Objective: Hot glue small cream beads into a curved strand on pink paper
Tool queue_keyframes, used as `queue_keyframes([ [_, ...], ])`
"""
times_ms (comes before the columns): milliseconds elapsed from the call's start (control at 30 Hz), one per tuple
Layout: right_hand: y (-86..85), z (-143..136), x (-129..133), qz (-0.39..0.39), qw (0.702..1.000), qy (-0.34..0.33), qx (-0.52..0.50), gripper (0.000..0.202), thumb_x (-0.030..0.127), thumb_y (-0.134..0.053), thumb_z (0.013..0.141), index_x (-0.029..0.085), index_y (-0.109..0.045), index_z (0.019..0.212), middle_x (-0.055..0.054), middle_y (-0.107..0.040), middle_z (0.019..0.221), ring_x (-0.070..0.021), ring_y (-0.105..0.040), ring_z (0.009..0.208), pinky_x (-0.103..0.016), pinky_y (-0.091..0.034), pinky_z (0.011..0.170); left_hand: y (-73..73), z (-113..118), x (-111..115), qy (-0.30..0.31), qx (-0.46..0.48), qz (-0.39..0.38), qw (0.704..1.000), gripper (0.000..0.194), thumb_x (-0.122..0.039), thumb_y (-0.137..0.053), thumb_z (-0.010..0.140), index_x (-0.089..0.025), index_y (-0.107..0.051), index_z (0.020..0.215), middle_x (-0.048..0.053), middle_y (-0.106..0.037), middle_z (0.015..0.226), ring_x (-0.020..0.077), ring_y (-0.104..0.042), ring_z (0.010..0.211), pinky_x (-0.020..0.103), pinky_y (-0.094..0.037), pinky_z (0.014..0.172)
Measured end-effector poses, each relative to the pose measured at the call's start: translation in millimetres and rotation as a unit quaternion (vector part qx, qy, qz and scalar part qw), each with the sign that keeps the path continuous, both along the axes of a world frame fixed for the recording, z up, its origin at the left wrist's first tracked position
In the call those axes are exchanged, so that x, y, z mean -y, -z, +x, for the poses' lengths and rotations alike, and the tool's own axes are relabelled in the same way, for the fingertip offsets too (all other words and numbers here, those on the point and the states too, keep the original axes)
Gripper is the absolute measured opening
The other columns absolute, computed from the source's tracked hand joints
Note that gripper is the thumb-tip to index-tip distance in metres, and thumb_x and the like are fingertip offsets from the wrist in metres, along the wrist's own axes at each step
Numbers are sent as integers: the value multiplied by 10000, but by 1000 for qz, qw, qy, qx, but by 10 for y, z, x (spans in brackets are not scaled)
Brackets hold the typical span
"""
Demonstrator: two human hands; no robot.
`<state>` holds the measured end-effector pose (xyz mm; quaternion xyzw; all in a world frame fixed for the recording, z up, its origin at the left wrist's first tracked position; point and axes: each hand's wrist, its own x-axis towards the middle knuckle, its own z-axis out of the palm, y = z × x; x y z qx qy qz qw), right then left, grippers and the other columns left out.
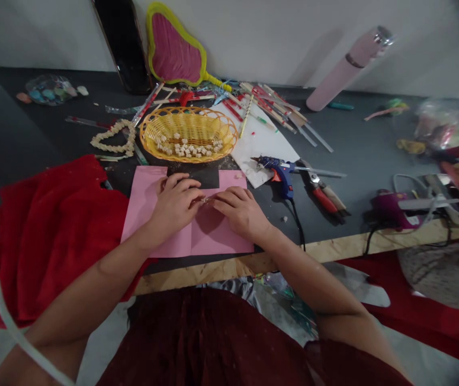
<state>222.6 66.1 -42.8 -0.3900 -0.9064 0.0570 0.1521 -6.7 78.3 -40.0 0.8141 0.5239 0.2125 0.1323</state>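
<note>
My left hand (pixel 176 202) and my right hand (pixel 244 212) meet over a sheet of pink paper (pixel 143 195) with a notch cut in its far edge. The fingertips of both pinch a small, thin pale piece (pixel 204 200) between them, too small and covered to name. Just beyond the paper stands a yellow woven basket (pixel 187 119) holding several small whitish pieces (pixel 189 149). A heart-shaped ring (pixel 111 147) of similar pale pieces lies to its left. Right of the paper rests a blue glue gun (pixel 283 177) on its side, near a white sheet (pixel 256 155).
Red-handled pliers (pixel 321 195) lie beside the glue gun. Several sticks (pixel 278 110) are scattered behind. A pink bottle (pixel 342 78), a phone (pixel 127 45) and a yellow-rimmed, pink-centred paddle shape (pixel 175 48) lean on the wall. Red cloth (pixel 52 230) covers the left; a wooden edge (pixel 334 244) runs in front.
</note>
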Motion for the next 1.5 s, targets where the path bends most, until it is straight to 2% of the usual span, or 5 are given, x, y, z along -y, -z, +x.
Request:
queue_keyframes([
  [233, 21, 4, 6, 12, 1000, 0, -5, 357, 117, -516, 997, 253, -704, 1269, -59, -725, 1243, -250, -544, 1139, -410, -430, 934, 2, 23, -3, 1, 1, -5, 1000, 189, -349, -611, 968, -293, -791, 991, 50, -755, 1198, 327, -507, 1314, 578, -327, 1101],
  [467, 9, -2, 5, 14, 1000, -1, 2, 372, 126, -511, 1005, 239, -686, 1314, -66, -723, 1230, -248, -541, 1130, -405, -419, 924, -30, 18, -8, 17, -3, -1, 1000, 173, -239, -584, 961, -255, -756, 978, 43, -785, 941, 312, -545, 1235, 565, -287, 1121],
  [700, -11, -3, 8, 2, 1000, 1, 11, 370, 124, -504, 1006, 229, -692, 1307, -66, -713, 1273, -249, -533, 1148, -408, -410, 944, -50, 40, 2, 43, -16, 18, 999, 204, -261, -586, 962, -261, -790, 961, 63, -770, 965, 302, -551, 1109, 534, -359, 1033],
  [1233, 7, 0, 7, 11, 1000, 2, 9, 362, 124, -494, 1010, 237, -703, 1283, -69, -725, 1243, -241, -542, 1130, -396, -391, 936, -88, 6, -5, 41, -18, -33, 998, 227, -300, -565, 991, -270, -782, 1050, 52, -787, 1032, 304, -547, 1166, 564, -308, 1087],
  [1500, 27, -1, -2, 21, 1000, -5, -13, 348, 134, -494, 1021, 234, -701, 1282, -52, -733, 1225, -239, -550, 1114, -402, -395, 911, -262, -107, -14, 11, -31, -41, 999, 239, -272, -549, 964, -296, -786, 974, 35, -787, 1031, 320, -566, 1166, 584, -297, 1074],
])
